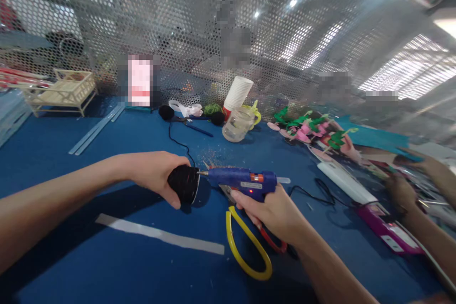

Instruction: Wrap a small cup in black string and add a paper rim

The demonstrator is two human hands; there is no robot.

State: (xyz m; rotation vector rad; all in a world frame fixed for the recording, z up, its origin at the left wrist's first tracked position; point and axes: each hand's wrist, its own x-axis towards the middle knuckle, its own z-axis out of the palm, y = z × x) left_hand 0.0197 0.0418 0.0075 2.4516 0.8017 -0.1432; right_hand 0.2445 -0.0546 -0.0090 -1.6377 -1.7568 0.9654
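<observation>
Left hand point(153, 175) is gripping a black ball point(183, 184); right hand point(276, 211) is gripping a glue gun point(242, 180) at three o'clock, nozzle best held steady.

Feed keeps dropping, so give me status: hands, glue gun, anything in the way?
Left hand holds black round piece. Right hand grips glue gun, nozzle at the piece. Scissors lie under the gun.

Blue glue gun point(245, 181), nozzle against black disc point(184, 184)
</observation>
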